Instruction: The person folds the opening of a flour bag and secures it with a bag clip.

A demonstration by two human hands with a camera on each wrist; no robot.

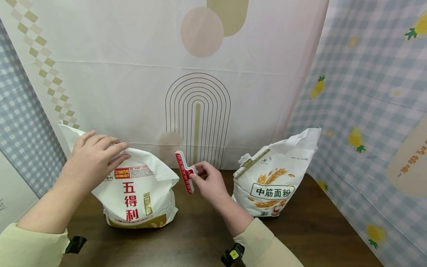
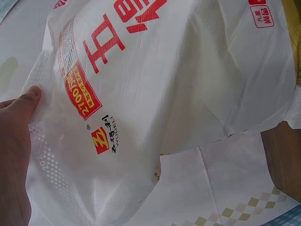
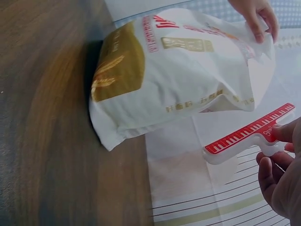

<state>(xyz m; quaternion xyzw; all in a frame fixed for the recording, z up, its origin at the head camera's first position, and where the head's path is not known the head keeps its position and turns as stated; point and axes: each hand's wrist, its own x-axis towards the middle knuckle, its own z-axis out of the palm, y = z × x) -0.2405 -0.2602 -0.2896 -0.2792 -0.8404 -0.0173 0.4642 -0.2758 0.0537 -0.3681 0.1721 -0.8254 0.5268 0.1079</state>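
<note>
On the left of the table stands a white flour bag (image 1: 143, 193) with red lettering. My left hand (image 1: 95, 159) grips its top from above; in the left wrist view the thumb (image 2: 32, 96) presses along the bag's upper edge. My right hand (image 1: 211, 183) pinches a red and white sealing clip (image 1: 184, 172) by its middle handle, just right of this bag and apart from it. Ruler-like marks run along the red face of the clip, seen in the right wrist view (image 3: 254, 128).
A second flour bag (image 1: 277, 178), printed with wheat ears, leans on the right with a gold-green clip (image 1: 253, 163) across its upper left corner. Both bags stand on a dark wooden table (image 1: 200, 237). Behind hangs a patterned cloth (image 1: 133, 92), with checked cloth (image 1: 360, 92) at the right.
</note>
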